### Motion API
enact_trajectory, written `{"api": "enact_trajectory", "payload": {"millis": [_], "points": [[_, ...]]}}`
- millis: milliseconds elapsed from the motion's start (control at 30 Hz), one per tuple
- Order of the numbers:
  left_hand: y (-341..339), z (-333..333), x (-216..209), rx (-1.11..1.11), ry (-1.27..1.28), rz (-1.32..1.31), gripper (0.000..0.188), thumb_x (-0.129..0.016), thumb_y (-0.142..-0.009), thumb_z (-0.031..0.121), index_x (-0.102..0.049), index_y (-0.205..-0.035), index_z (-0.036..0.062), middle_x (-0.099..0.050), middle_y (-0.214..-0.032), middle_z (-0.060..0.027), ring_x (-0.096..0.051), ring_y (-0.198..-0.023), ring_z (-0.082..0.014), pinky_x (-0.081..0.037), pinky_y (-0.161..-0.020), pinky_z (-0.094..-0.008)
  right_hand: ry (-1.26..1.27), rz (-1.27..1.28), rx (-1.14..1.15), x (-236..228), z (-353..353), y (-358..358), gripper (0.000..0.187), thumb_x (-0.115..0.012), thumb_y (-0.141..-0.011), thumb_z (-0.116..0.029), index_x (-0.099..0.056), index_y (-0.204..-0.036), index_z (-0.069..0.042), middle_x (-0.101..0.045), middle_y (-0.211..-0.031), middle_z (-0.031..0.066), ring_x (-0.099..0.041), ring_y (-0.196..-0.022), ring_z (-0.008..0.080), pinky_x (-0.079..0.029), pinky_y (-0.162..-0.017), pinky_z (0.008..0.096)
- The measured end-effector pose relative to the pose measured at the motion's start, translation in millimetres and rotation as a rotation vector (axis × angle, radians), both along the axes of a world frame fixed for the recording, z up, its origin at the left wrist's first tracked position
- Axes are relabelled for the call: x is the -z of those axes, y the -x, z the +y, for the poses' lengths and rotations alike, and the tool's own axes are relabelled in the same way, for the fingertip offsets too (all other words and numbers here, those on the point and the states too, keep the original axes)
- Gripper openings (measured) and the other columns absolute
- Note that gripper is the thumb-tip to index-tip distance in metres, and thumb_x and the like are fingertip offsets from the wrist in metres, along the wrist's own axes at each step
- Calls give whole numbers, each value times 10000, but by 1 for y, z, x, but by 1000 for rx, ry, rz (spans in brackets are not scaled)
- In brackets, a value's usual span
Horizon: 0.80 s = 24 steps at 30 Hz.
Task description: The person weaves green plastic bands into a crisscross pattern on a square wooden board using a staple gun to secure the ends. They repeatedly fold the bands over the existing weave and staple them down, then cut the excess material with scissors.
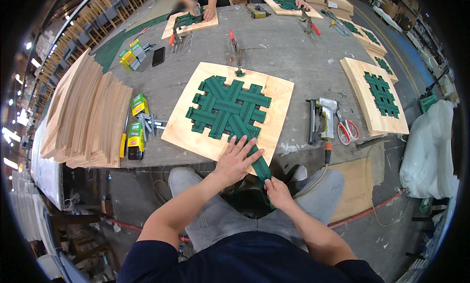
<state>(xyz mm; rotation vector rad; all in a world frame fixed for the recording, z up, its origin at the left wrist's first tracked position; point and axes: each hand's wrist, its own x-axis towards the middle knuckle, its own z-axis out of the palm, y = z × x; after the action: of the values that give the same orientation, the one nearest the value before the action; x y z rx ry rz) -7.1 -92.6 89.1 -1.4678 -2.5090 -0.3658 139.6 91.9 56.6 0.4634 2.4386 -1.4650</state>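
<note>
Green strap at frame centre, over near edge of wooden board on table. Left hand pressed flat beside it; right hand pinched on loose end below. Long axis runs upper-left to lower-right.

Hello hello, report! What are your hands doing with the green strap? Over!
Left hand flat on the woven green webbing, pressing. Right hand gripping the strap's loose end, off the plywood panel edge. Nothing in the way.

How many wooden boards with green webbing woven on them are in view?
At least 6: one under the left hand, one far-left, one top-centre, three along the right side; others may be hidden.
</note>
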Motion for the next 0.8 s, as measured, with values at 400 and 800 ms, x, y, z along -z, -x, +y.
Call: {"api": "enact_trajectory", "payload": {"millis": [400, 800], "points": [[-77, -5, 5, -172, -9, -902, 518, -608, -1016, 311, -503, -1440, 32, -703, -1143, -230, -675, -1050, -417, -540, -915, -487, 275, 15, -81, 31, 11, 13, 231, -448, -1103, -167, -600, -1229, -47, -642, -899, 98, -623, -808, 221, -527, -767, 372], [-50, 52, 60, 95, -264, -737, 456, -380, -1121, 345, -528, -1513, 165, -633, -1376, -205, -587, -1275, -410, -426, -1103, -461, 185, -3, -106, 43, 19, 16, 261, -470, -1055, -171, -653, -1107, 7, -702, -903, 160, -679, -848, 308, -537, -772, 413]]}}
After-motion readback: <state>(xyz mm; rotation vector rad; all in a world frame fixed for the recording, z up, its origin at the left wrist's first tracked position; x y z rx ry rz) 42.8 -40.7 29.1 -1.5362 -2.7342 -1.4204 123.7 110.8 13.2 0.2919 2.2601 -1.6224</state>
